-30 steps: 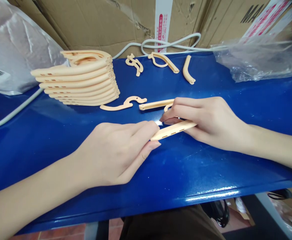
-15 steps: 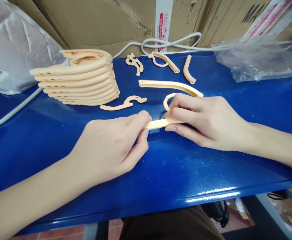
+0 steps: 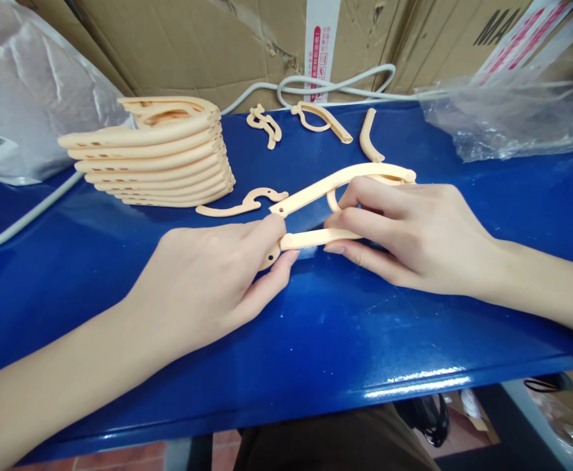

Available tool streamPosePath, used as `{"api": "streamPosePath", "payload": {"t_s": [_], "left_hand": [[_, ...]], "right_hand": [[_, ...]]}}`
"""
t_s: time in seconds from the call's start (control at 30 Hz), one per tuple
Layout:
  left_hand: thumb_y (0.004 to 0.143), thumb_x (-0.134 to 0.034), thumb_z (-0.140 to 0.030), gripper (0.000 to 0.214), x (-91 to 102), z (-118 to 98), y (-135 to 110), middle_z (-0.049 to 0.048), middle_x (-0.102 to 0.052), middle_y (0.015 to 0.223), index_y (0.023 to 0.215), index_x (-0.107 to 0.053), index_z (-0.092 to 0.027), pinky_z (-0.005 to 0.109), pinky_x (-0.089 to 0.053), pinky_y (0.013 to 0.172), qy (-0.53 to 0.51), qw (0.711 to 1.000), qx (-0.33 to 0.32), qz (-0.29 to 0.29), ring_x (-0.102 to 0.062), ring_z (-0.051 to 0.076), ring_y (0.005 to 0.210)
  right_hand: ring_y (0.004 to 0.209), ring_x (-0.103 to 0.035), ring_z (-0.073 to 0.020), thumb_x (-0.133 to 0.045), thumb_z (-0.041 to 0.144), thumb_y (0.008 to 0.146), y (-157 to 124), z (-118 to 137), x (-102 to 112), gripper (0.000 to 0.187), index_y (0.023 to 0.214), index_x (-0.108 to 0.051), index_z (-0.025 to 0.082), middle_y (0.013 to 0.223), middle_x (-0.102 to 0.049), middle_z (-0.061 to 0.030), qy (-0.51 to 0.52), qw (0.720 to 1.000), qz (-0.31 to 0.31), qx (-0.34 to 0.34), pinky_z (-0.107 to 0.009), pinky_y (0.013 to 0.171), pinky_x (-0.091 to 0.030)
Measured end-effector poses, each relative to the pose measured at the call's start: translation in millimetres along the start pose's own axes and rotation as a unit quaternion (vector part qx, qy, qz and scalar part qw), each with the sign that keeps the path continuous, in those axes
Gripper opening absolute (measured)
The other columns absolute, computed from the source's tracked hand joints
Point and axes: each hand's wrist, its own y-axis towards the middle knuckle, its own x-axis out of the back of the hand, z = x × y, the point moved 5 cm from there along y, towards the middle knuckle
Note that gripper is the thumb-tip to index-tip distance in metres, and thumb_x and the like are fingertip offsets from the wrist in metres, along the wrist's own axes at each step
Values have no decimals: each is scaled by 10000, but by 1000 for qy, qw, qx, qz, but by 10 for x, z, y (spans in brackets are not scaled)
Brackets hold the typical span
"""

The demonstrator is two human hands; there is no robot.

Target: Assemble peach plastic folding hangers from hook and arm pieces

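Note:
Between my hands is a cream plastic folding hanger, partly open. My right hand (image 3: 389, 229) pinches its near arm (image 3: 311, 238) between thumb and fingers. The far arm (image 3: 350, 178) runs from near my left fingertips back past my right fingers. A curved inner part (image 3: 333, 200) shows just behind my right index finger. My left hand (image 3: 218, 281) grips a small rounded piece with a hole (image 3: 270, 258) at the left end of the near arm; the rest of that piece is hidden under my fingers. A loose hanger hook (image 3: 242, 205) lies just behind my left hand.
A stack of folded cream hangers (image 3: 154, 157) stands at the back left. Loose hanger parts (image 3: 323, 121) lie at the back of the blue table (image 3: 345, 340). Behind are a white cable (image 3: 335, 85), cardboard boxes (image 3: 193, 52), a filled plastic bag (image 3: 31, 85) and clear plastic wrap (image 3: 502, 124).
The hanger's far arm has turned, its left end now nearer my left fingers and its right end raised. More of the holed piece shows at my left fingertips. My left hand shifted slightly left.

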Motion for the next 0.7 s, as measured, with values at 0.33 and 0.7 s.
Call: {"api": "streamPosePath", "payload": {"t_s": [0.33,0.7], "left_hand": [[1018,-371,-272,244,-90,-166,-101,-47,-509,586,802,-468,-214,282,-259,427,-73,992,-105,6,-470,134,458],[898,-360,-121,227,-15,-193,-84,-40,-414,569,708,-431,-223,322,-293,466,-11,988,-151,12,-484,153,482]], "right_hand": [[689,-558,-128,-360,471,1066,-20,17,-84,422,901,-599,166,900,-619,-45,70,994,35,77,-267,548,-320],[672,-501,-127,-347,466,1067,-32,41,-100,406,897,-574,176,870,-571,-28,94,991,49,85,-264,553,-333]]}}
